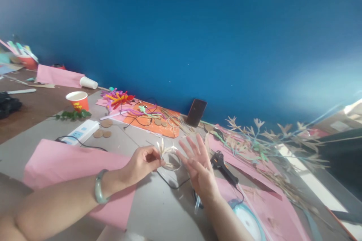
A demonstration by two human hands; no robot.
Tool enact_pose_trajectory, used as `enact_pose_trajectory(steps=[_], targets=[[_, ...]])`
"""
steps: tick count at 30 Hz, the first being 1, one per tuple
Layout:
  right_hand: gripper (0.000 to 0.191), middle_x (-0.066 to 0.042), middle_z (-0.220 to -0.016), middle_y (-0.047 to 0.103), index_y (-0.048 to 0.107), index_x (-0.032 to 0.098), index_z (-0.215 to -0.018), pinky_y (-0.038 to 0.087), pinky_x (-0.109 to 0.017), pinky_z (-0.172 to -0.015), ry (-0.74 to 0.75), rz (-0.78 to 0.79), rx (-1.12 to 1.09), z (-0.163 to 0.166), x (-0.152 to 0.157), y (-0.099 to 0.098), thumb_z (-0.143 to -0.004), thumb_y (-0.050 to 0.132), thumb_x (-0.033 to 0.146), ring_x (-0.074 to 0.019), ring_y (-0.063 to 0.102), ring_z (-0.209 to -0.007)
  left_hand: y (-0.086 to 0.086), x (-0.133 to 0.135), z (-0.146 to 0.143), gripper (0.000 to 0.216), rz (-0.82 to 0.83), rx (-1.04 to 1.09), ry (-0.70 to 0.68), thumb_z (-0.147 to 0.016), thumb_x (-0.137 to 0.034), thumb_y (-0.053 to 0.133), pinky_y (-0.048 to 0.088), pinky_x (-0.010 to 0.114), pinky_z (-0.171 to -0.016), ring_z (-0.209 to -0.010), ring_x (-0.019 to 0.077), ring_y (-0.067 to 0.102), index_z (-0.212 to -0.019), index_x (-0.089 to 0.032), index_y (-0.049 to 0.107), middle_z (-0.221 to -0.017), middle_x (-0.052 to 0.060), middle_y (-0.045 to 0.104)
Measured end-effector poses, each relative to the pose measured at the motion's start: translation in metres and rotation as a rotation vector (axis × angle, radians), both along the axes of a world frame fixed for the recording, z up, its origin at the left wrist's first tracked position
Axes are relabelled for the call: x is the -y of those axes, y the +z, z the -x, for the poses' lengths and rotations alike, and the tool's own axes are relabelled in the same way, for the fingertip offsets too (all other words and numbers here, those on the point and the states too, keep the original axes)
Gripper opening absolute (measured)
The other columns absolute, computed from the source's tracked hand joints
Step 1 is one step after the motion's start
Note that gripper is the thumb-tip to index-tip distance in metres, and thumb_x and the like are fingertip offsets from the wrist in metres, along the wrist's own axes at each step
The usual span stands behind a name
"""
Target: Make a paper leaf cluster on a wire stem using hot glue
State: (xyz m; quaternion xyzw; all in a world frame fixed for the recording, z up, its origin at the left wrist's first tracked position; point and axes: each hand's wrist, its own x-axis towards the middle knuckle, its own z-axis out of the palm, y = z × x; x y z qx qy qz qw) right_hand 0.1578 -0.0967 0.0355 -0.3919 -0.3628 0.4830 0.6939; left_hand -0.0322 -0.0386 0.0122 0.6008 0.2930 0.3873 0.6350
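Between thumb and fingers, my left hand (145,160) pinches a small ring (180,163) that has pale, pointed dried leaves (161,147) along its upper edge. A jade-coloured bangle circles the left wrist. Just right of the ring, my right hand (198,165) is raised with its fingers spread. Whether a fingertip of it touches the ring, I cannot tell. A black hot glue gun (224,167) lies on the table to the right of my right hand. Below that hand a clear stick (197,205) is partly hidden.
Pink paper sheets (70,162) lie left and right. A white power strip (82,131), a red paper cup (77,101) and wooden discs (106,122) are on the left. A phone (196,112) leans against the blue wall. Dried branches (266,141) spread at right, above a ribbon roll (249,222).
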Motion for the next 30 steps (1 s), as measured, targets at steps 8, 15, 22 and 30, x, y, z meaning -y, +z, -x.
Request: enact_pose_trajectory(steps=[8,15,22,30], targets=[[0.044,0.009,-0.054,0.056,0.062,0.022,-0.124,0.053,-0.042,-0.088,-0.248,0.072,0.327,-0.009,-0.002,-0.01,-0.081,0.069,0.029,-0.0088,0.054,-0.047,-0.001,0.0,0.0,0.026,-0.028,-0.024,0.003,-0.074,-0.033,0.074,0.042,0.02,-0.054,-0.053,0.0093,0.053,-0.071,-0.014,0.056,-0.059,-0.002,0.057],[0.056,-0.012,-0.126,0.06,0.048,0.026,-0.135,0.037,-0.052,-0.105,-0.092,-0.129,0.658,-0.001,0.01,-0.01,-0.083,0.067,0.027,-0.0283,0.054,-0.119,0.002,0.003,0.0,0.023,-0.192,-0.079,0.049,-0.073,-0.025,0.074,0.038,0.017,-0.052,-0.054,0.0072,0.047,-0.063,-0.013,0.056,-0.06,-0.003,0.055],[0.03,-0.005,-0.099,0.068,0.064,0.023,-0.103,0.021,-0.052,-0.114,0.006,-0.183,0.802,0.006,0.019,-0.006,-0.079,0.069,0.04,-0.0244,0.062,-0.098,-0.004,0.001,0.003,0.02,-0.478,-0.085,0.04,-0.077,-0.022,0.072,0.042,0.018,-0.06,-0.063,0.0093,0.054,-0.063,-0.014,0.059,-0.068,0.0,0.061],[0.012,-0.002,-0.083,0.069,0.065,0.023,-0.085,0.027,-0.048,-0.11,0.079,-0.174,0.776,0.021,0.023,0.002,-0.085,0.063,0.035,-0.0196,0.063,-0.081,0.0,0.003,0.005,0.011,-0.596,-0.127,0.029,-0.078,-0.01,0.066,0.043,0.02,-0.063,-0.067,0.011,0.057,-0.068,-0.015,0.063,-0.069,0.001,0.063]])
